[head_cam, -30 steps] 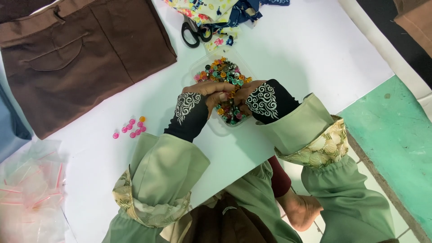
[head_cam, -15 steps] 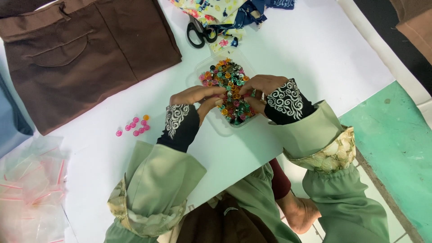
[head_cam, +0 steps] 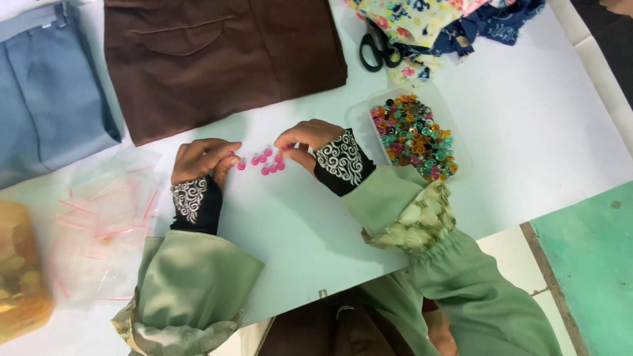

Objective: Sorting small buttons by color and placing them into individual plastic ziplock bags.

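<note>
Both hands have left the tray (head_cam: 461, 142) for the pink buttons (head_cam: 267, 161); right hand (head_cam: 303, 142) pinches one, left hand (head_cam: 201, 158) curls narrow beside them.

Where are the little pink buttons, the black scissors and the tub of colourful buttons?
small pink buttons (head_cam: 267, 162), head view, middle of the cluster
black-handled scissors (head_cam: 378, 47), head view, handle loops
clear plastic tub of colourful buttons (head_cam: 359, 115), head view, left rim

A clear plastic tray (head_cam: 361, 122), shallow and rectangular with rounded corners, sits on the white tabletop (head_cam: 527, 132), filled with multicoloured buttons. At the left lies a heap of small clear zip bags (head_cam: 99, 224) with pink seal strips. At the far left edge stands an amber translucent package (head_cam: 20, 270).
</note>
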